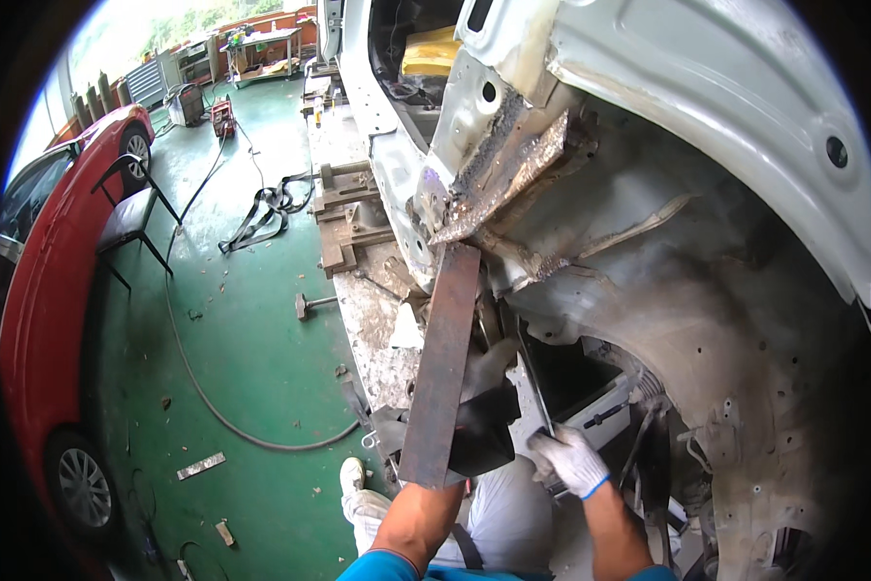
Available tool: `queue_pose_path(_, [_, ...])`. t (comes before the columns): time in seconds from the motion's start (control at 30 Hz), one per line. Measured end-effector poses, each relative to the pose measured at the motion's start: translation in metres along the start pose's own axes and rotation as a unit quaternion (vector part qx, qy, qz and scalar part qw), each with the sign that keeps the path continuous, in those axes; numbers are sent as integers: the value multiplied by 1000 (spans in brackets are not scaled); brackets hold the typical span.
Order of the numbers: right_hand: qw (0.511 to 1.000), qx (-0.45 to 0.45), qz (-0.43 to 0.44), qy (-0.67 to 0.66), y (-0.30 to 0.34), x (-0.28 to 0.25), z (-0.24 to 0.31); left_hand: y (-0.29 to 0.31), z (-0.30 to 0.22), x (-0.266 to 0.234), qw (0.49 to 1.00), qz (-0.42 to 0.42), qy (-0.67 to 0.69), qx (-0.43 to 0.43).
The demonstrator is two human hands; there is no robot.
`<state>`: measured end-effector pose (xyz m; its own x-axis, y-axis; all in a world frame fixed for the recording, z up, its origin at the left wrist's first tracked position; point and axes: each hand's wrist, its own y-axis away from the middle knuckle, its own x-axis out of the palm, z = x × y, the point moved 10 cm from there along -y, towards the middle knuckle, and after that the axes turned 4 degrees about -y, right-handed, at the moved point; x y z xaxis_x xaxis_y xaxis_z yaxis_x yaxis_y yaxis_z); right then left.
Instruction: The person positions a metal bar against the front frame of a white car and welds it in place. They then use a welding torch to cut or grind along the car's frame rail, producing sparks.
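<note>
A long, flat rusty steel bar [440, 363] slants up in front of me, its top against the torn, rusty edge [513, 179] of a pale car body. My left forearm [416, 528] runs up behind the bar's lower end. The bar hides most of my left hand, so its fingers and grip cannot be made out. Beside the bar is a black box-like piece [484, 431]. My right hand [573, 460], in a white glove with a blue cuff, is closed around the lower end of a thin dark rod [536, 373]. The rod stands next to a pale, jagged metal edge.
The wheel arch [678, 290] curves around on the right. Clamps [353, 208] line the bench edge. A hammer [305, 307], a hose [227, 423] and black straps [266, 213] lie to the left. A chair [130, 218] stands beside a red car [58, 261].
</note>
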<state>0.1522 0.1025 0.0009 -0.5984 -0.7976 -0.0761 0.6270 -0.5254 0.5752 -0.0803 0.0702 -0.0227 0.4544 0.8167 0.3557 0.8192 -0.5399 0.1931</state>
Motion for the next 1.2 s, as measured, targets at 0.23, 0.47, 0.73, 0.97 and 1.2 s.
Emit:
queue_pose_path(0.23, [999, -17, 7, -34, 2, 7, -6, -8, 8, -3, 999, -2, -26, 22])
queue_pose_path(0.47, [989, -126, -72, 28, -16, -59, -22, 9, -22, 1, 996, -23, 50, 76])
queue_pose_path(0.73, [946, -202, -134, 216, -169, -24, -120, 10, -24, -2, 992, -40, 63, 101])
queue_pose_path(0.97, [802, -494, -156, 298, -201, 31, -82, 12, -21, 2, 999, -14, -6, 51])
queue_pose_path(1.2, [908, -304, -117, 263, -229, 19, -85, 16, -32, 7, 997, 20, -58, 35])
